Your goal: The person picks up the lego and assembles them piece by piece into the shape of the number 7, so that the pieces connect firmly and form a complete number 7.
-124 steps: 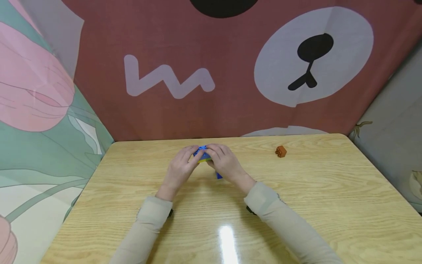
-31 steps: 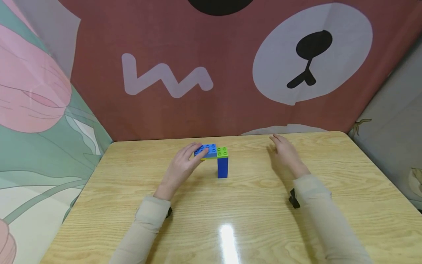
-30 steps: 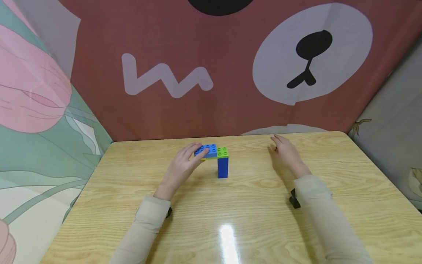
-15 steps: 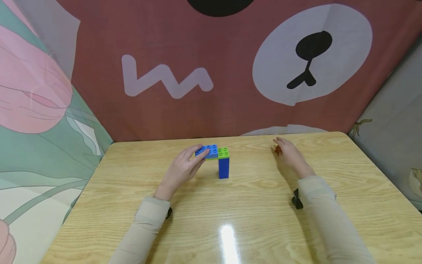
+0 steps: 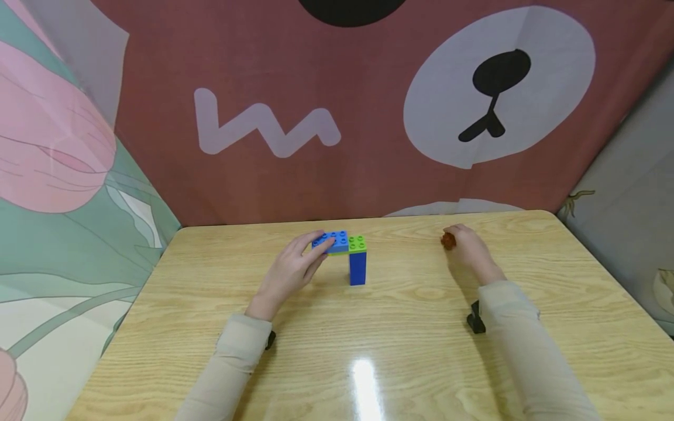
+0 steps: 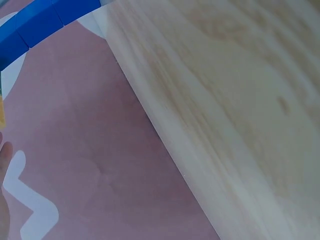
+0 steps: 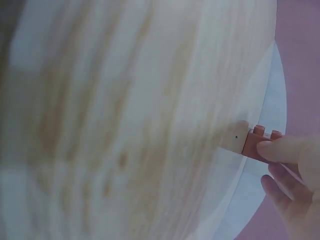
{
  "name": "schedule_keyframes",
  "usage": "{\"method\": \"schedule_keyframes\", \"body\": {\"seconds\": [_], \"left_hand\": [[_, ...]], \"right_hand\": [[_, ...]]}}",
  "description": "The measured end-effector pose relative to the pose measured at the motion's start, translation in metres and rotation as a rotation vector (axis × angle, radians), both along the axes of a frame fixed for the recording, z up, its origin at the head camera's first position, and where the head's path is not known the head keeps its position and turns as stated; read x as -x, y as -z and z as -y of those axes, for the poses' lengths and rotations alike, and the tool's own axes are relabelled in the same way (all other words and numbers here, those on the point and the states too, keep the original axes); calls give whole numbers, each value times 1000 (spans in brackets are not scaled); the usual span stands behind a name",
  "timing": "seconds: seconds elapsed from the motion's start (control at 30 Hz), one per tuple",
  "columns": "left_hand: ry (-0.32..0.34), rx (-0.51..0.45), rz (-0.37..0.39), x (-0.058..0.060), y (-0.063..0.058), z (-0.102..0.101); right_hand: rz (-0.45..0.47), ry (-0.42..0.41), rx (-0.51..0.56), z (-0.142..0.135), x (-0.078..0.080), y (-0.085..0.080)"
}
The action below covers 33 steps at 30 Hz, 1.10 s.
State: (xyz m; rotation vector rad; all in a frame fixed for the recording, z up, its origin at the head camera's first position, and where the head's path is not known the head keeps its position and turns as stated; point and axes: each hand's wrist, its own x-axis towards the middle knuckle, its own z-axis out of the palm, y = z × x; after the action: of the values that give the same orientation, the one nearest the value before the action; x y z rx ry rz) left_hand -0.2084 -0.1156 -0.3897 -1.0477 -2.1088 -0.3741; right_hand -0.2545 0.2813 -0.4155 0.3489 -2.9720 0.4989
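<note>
My left hand (image 5: 286,269) grips the left end of a studded blue toy brick (image 5: 339,242), thumb in front and fingers over the far side. This brick sits on a lime-green piece (image 5: 357,243) whose right end shows, resting on an upright dark-blue column (image 5: 357,269). The left wrist view catches stacked blue bricks (image 6: 42,25) and a sliver of yellow (image 6: 2,112); most of the hand is out of that frame. Far to the right, my right hand (image 5: 471,251) pinches a small orange-brown brick (image 5: 448,241). Its studs show beside the thumb in the right wrist view, close to the tabletop.
The wooden table (image 5: 411,327) ends at a back edge just beyond both hands. A reddish-brown printed cloth (image 5: 368,175) hangs behind it, and a floral cloth (image 5: 68,234) hangs on the left.
From the blue brick, my right hand has moved right to the orange-brown brick and now pinches it. My left hand has stayed at the blue brick.
</note>
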Motion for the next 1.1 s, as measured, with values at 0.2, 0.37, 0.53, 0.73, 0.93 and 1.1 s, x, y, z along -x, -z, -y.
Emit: {"method": "schedule_keyframes", "body": {"seconds": [0.2,0.37,0.53,0.73,0.93,1.1], "left_hand": [[-5,2,20,0,0,-1],[-4,-3,22,-1,-1,0],[-4,-9,23,-1,-1,0],[-14,3,45,-2,-2,-1],[-12,4,46,-2,-3,-1],[-15,1,39,-1,-3,-1]], "right_hand": [[13,28,15,2,-1,-2],[-99,13,43,8,-4,-4],[-275,-41,65,22,-3,-10],[-331,-38,139,44,-2,-25],[-342,-63,296,71,-8,-39],[-255,-127,489,91,-14,-49]]}}
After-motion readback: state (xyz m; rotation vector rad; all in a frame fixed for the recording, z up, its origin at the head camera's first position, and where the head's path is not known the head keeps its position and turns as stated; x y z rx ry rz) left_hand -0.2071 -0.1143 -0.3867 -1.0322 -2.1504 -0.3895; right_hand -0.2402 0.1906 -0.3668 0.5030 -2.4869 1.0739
